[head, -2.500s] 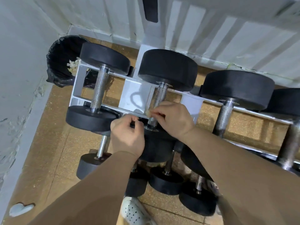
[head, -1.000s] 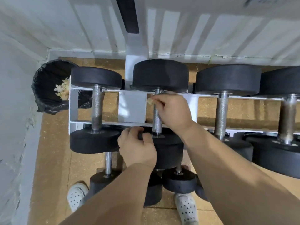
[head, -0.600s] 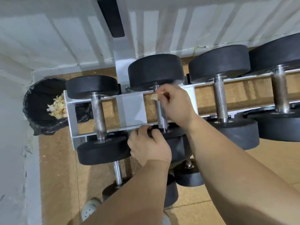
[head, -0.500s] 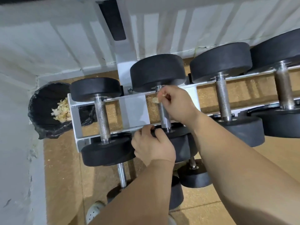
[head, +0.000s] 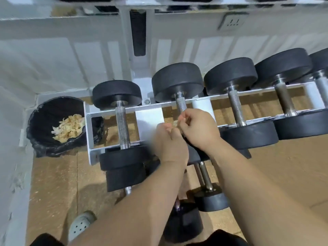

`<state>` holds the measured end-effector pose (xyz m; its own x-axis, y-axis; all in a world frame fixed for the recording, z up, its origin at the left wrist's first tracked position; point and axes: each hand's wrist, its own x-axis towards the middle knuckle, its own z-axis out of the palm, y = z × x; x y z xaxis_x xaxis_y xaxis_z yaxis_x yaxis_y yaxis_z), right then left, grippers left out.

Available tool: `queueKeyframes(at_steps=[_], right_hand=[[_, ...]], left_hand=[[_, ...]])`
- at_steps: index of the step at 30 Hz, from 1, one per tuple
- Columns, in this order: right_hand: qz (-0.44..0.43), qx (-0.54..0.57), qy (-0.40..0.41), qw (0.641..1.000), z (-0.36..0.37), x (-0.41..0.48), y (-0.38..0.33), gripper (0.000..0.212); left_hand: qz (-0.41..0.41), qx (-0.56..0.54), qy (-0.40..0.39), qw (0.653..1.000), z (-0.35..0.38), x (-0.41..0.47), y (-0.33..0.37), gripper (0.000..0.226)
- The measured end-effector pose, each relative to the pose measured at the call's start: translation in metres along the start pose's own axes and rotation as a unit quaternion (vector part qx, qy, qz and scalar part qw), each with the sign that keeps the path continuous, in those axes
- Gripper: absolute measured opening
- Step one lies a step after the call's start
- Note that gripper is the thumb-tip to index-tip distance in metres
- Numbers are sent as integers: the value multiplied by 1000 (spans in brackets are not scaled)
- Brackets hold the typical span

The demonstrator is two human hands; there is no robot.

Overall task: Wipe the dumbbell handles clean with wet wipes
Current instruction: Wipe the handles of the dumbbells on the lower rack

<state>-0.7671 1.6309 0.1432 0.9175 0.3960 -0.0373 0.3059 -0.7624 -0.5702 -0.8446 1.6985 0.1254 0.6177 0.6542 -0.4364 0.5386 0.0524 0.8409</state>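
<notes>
My two hands meet in front of the second dumbbell's knurled handle on the white rack. A small crumpled yellowish wet wipe shows between them. My right hand pinches it with its fingertips, just below the bare upper part of the handle. My left hand, blurred, has its fingers curled against the wipe from the left. The lower part of this handle and its near head are hidden behind my hands.
A black-lined bin with used wipes stands in the corner left of the rack. More dumbbells lie on the rack on both sides, such as one handle at the left. Smaller dumbbells sit below, and my shoe is on the floor.
My left hand left the near dumbbell head and rose to meet my right hand. My right hand slid down from the top of the handle with the wipe. The view tilted upward.
</notes>
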Motion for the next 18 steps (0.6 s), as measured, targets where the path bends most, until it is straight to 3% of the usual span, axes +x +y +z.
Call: queueKeyframes(at_steps=[3, 6, 9, 12, 18], right_hand=[[-24, -62, 34, 997, 3, -4, -4, 11], [-67, -60, 43, 995, 11, 5, -25, 14], [-109, 41, 18, 993, 38, 15, -66, 13], [-114, 91, -34, 989, 65, 21, -90, 10], [-106, 109, -107, 983, 94, 19, -81, 12]], left_hand=[[201, 11, -61, 978, -57, 6, -8, 14], [341, 163, -17, 926, -112, 33, -21, 12], [271, 222, 32, 936, -144, 57, -40, 12], [191, 197, 26, 961, -154, 67, -60, 18], [198, 83, 44, 976, -168, 72, -85, 27]])
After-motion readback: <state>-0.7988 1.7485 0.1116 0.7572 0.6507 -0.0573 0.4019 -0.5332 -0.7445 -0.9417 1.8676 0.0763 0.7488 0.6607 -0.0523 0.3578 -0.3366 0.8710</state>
